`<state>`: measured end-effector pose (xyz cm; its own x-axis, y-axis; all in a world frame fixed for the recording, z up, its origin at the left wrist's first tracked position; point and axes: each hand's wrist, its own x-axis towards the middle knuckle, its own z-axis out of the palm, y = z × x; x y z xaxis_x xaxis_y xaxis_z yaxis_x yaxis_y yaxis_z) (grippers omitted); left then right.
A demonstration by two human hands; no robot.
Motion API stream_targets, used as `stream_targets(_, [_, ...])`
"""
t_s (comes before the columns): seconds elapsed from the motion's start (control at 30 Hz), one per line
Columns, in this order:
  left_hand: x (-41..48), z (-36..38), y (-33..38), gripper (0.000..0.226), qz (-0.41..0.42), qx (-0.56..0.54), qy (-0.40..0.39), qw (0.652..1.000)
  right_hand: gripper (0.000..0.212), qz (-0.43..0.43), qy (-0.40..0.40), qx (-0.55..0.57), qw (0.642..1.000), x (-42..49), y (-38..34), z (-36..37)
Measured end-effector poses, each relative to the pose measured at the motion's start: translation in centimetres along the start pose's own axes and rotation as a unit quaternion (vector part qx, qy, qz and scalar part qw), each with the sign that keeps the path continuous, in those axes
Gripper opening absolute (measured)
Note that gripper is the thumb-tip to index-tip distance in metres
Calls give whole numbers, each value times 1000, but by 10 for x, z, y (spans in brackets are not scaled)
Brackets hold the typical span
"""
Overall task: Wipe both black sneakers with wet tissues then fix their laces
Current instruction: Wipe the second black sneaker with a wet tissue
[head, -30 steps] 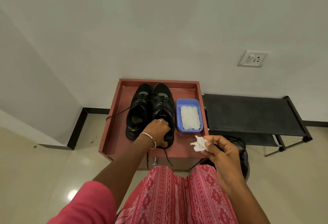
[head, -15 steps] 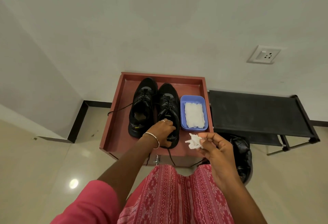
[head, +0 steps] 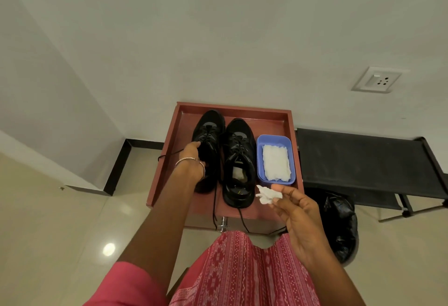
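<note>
Left hand: the left hand (head: 191, 160) reaches over the left sneaker (head: 209, 150) in the middle of the frame, fingers curled at its outer side near the laces; whether they truly grip it I cannot tell, since the back of the hand hides the contact.
Right hand: the right hand (head: 299, 218) hangs at lower right of centre, thumb and fingertips pinching a crumpled wet tissue (head: 268, 195).
Tissue handling: limp and light, probably tears if dragged hard; best kept bunched into a pad.
Sneakers: the left one and the right sneaker (head: 238, 162) stand side by side, touching, toes toward the wall, on a red table (head: 167, 174) with a raised rim.
Sneaker handling: likely light, stiff in the sole, soft in the upper; the heel collar or the side wall looks the surest hold.
Laces: loose black laces (head: 214, 211) trail over the table's near edge; thin, floppy, easy to snag.
Supply: a blue tray (head: 260, 157) of folded tissues sits just right of the right sneaker.
</note>
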<state>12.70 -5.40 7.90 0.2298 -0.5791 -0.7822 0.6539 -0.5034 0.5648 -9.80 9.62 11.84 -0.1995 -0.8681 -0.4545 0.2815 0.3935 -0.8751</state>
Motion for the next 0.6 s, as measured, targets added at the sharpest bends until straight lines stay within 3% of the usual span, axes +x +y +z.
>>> stream_targets(0.07, [2,3,1,50,-43,-37,-39,998,29,6,-6,-5,1000,1,4,1])
stream_targets(0.17, [8,9,-3,46,-51,-55,-50,996,24,14,-5,4,1000,5,7,0])
stream_targets(0.43, [22,26,-11,60,-42,-92,-24,995,19,24,-5,21,999,17,9,-5])
stream_targets(0.6, [30,28,-11,62,-37,-86,7,996,31,35,-25,54,998,23,6,-8])
